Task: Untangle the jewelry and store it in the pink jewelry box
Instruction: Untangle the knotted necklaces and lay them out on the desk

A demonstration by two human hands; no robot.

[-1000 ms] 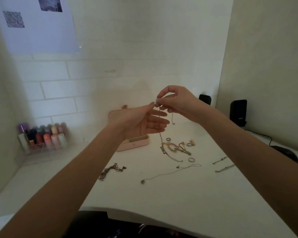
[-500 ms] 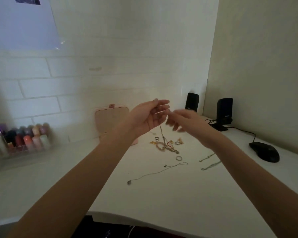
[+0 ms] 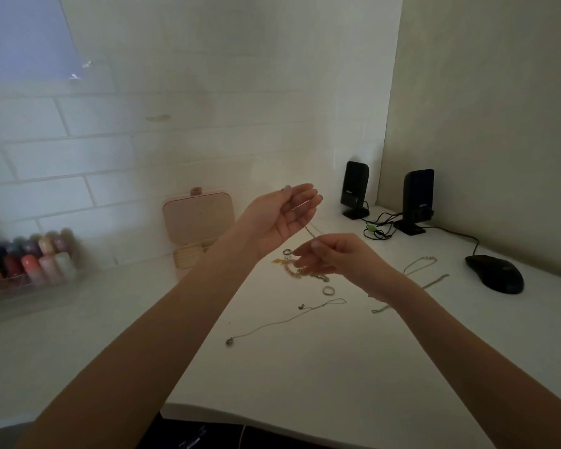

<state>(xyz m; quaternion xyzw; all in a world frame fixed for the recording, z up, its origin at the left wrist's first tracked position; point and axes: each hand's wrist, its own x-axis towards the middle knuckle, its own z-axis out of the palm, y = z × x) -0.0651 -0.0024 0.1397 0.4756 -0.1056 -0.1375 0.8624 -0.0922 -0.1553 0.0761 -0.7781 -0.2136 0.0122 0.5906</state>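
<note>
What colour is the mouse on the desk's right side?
Black mouse, seen in the head view.

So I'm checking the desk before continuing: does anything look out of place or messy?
Yes: jewelry is strewn loose on the desk, with a tangled cluster under the hands, a ring and a thin necklace. The pink jewelry box stands open.

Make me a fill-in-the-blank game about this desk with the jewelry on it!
1. The pink jewelry box by the brick wall has its lid ___.
2. The thin chain stretches between the left hand and the ___ hand.
3. The black computer mouse lies on the white ___.

Missing words: open; right; desk
</note>
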